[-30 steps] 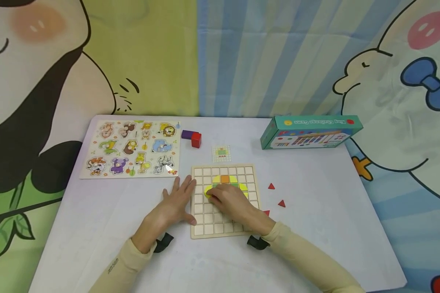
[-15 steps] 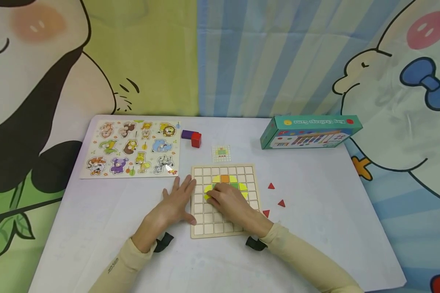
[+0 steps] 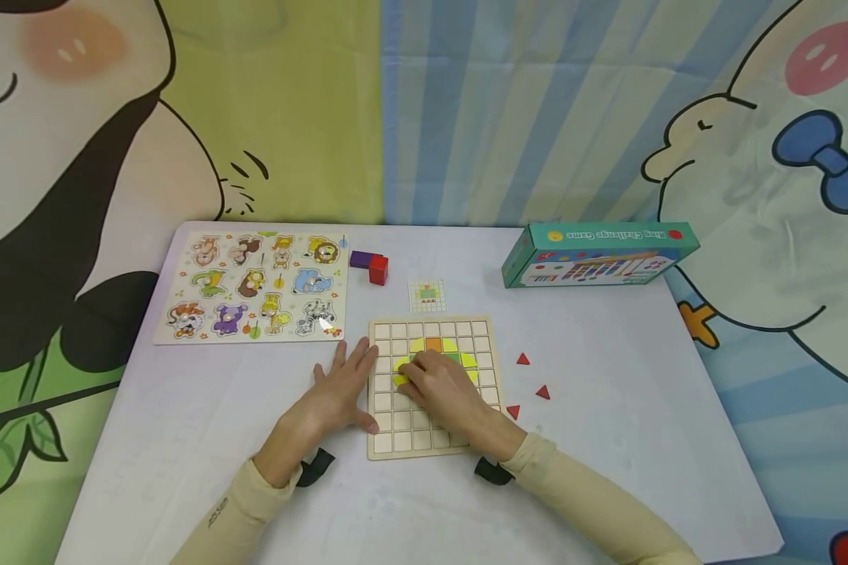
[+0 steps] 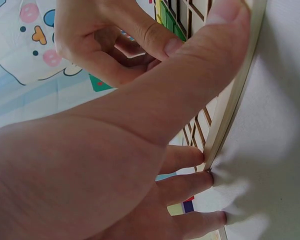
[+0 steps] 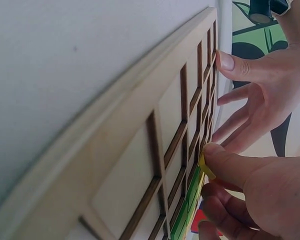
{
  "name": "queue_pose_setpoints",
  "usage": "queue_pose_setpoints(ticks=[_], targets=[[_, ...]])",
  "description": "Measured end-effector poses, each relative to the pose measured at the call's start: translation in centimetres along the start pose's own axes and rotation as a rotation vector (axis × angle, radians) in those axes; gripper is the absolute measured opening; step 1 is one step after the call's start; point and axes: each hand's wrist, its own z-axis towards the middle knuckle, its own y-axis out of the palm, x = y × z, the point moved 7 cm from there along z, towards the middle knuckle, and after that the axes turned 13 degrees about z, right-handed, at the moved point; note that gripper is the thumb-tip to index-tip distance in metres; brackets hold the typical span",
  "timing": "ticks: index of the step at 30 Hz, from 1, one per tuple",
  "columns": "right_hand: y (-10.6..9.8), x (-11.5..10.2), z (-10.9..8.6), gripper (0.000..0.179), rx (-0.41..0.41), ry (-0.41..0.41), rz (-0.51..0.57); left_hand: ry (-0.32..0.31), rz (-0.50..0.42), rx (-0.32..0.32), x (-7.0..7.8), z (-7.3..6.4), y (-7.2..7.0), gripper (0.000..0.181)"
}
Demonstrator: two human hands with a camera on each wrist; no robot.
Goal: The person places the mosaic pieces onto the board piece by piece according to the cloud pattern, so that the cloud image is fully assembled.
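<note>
A wooden grid board [image 3: 383, 442] lies on the table, with an orange square [image 3: 433, 345], yellow round-cornered tiles [image 3: 469, 359] and green tiles [image 5: 186, 205] set in its cells. My left hand [image 3: 334, 399] is spread along the board's left edge, thumb [image 4: 225, 30] on the rim and fingertips at the side. Over the board's middle, my right hand [image 3: 448, 396] pinches a yellow tile [image 5: 206, 169] between thumb and forefinger. That tile is tilted at the left end of the coloured pattern. The right hand hides part of the pattern.
Red triangles [image 3: 542, 392] lie right of the board. Behind it is a small pattern card [image 3: 427, 296]. An animal puzzle board [image 3: 254, 333] stands back left, beside a red block [image 3: 378, 271] and a purple block [image 3: 360, 259]. A green game box [image 3: 601, 255] is back right.
My right hand and wrist have shifted slightly, uncovering more of the nearest red triangle. The fingers stay at the same yellow tile. My left hand has not moved.
</note>
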Motion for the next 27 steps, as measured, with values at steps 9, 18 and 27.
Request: queue_pose_setpoints(ticks=[9,18,27], targets=[[-0.36,0.12,-0.11,0.027,-0.028,-0.036,0.003,-0.006,-0.022,-0.015,0.04,0.09,-0.06,0.126],[-0.22,0.17,-0.02,0.025,-0.044,-0.053,0.017,-0.002,-0.015,-0.008,-0.04,-0.03,-0.13,0.126],[-0.28,0.68,0.25,0.029,0.001,-0.014,0.045,0.002,-0.011,-0.006,-0.07,0.04,-0.04,0.126]])
